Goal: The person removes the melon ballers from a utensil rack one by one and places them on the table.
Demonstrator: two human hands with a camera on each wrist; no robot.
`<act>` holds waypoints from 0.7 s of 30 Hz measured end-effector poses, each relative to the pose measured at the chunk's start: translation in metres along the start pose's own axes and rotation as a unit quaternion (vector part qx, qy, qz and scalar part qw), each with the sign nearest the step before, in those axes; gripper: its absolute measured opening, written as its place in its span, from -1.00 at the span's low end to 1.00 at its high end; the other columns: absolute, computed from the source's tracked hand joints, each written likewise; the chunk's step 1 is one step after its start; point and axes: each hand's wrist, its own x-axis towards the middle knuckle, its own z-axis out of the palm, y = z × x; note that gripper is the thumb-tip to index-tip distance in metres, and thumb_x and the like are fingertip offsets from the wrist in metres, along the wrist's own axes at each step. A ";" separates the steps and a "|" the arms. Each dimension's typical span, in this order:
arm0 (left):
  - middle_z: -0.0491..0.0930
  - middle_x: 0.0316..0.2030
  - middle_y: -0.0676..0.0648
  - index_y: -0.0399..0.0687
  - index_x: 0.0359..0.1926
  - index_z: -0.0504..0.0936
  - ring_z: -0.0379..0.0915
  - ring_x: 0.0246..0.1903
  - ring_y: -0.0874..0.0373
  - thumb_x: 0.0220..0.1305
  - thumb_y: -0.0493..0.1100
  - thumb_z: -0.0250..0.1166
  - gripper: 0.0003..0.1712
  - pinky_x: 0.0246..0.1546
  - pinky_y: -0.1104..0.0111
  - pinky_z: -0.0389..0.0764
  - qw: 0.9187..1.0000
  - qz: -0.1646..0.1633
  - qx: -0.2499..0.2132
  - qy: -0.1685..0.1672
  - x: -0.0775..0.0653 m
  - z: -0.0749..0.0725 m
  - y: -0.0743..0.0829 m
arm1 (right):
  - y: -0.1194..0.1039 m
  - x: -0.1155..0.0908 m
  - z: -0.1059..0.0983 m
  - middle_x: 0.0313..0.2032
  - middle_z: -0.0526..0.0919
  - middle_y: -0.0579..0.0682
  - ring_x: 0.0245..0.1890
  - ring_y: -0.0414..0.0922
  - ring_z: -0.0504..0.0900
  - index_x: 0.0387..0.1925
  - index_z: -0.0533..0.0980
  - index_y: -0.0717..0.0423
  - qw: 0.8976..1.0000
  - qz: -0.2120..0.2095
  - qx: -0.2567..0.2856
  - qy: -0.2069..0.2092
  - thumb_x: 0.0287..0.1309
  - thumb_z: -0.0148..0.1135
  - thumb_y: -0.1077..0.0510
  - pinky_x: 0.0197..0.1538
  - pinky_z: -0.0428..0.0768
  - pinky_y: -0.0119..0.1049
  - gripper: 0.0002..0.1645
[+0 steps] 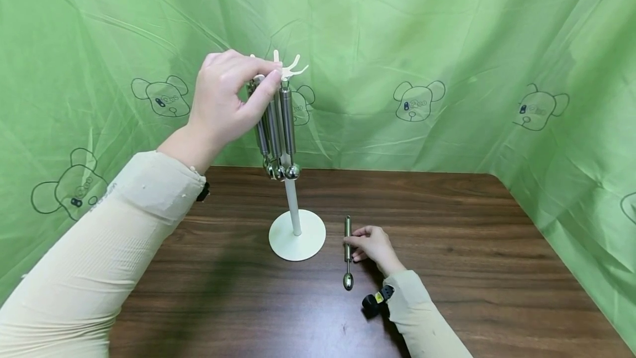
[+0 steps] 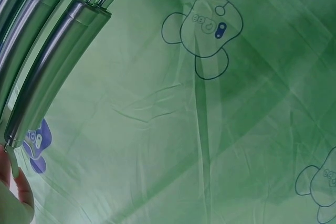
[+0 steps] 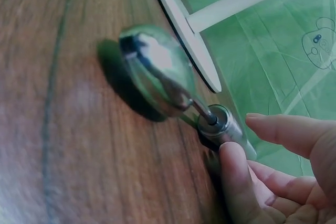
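A white stand (image 1: 293, 203) with a round base carries several metal scoops (image 1: 287, 120) hanging from curved prongs at its top. My left hand (image 1: 231, 93) pinches a prong up there between thumb and forefinger, above the scoop handles. Low in the left wrist view its fingertips (image 2: 23, 192) curl by the end of a hanging handle. Another small metal scoop (image 1: 348, 253), with an oval bowl, lies on the table right of the base. Beside its handle is my right hand (image 1: 375, 247). Its thumb tip (image 3: 231, 153) is right at the handle, and the forefinger is spread over it.
The dark wood table (image 1: 447, 236) runs back to a green cloth curtain (image 1: 358, 43) with printed bear faces, which also closes in both sides. A small black camera (image 1: 375, 303) sits on the right wrist.
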 end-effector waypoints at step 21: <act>0.76 -0.31 -0.22 -0.20 -0.27 0.76 0.51 -0.37 -0.10 0.39 -0.02 0.08 -0.59 -0.31 0.20 0.31 1.000 0.017 0.006 0.017 0.001 0.003 0.003 | -0.019 -0.008 -0.010 -0.46 0.63 0.09 -0.70 -0.24 0.56 -0.10 0.53 0.43 0.999 -0.027 0.021 -0.013 0.14 0.35 0.22 -0.57 0.61 -0.42 -0.62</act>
